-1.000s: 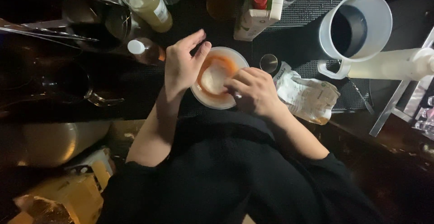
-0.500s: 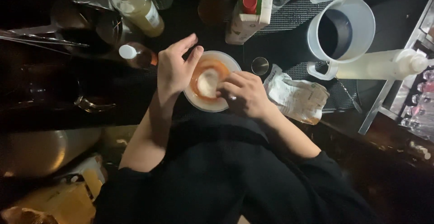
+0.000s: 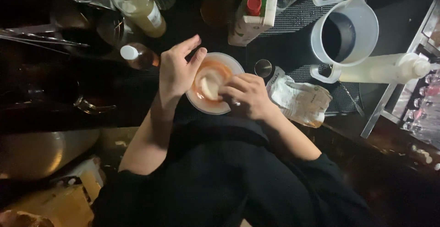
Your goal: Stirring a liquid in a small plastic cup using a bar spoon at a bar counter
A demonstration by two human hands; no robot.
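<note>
A small white bowl (image 3: 231,63) with orange-red smears inside sits on the dark counter. My left hand (image 3: 176,73) rests on its left rim, fingers spread. My right hand (image 3: 245,96) is at the bowl's right side, pressing a pale lump (image 3: 209,85) inside the bowl with closed fingers. What the lump is I cannot tell.
A white jug (image 3: 341,34) and a pale squeeze bottle (image 3: 382,68) stand at the right. A crumpled bag (image 3: 300,101) lies beside the bowl. A carton with a red cap (image 3: 253,11), bottles (image 3: 137,4) and a small metal cup (image 3: 263,67) stand behind. A metal bowl (image 3: 41,151) is at the lower left.
The view has shifted a little. Both hands stay at the bowl, and my right hand keeps working the pale lump inside it.
</note>
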